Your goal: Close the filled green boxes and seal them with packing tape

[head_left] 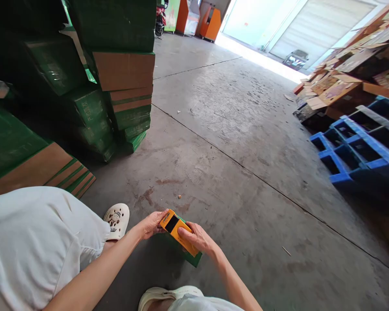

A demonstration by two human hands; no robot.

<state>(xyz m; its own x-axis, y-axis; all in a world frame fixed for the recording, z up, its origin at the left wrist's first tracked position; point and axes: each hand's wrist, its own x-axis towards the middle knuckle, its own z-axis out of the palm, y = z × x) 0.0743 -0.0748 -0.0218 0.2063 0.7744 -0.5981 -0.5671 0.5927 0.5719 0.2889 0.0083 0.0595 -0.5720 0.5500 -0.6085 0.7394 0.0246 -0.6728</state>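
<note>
Low in front of me, between my knees, I hold a small yellow box-shaped thing [184, 235] with a dark rectangular panel near its far end. A green part [193, 260] shows under and beside the yellow; whether the two are one piece I cannot tell. My left hand [152, 224] grips the far left end, its fingertips partly hidden behind it. Around the near right side my right hand [199, 237] is closed, with the thumb lying across the yellow top.
Green cartons [123, 71] are stacked at the left, one [58, 166] close by my knee. A blue plastic pallet [359, 151] stands at the right below piled open cardboard boxes [340, 93]. Orange cabinets [210, 23] and a roller shutter [320, 26] are at the back.
</note>
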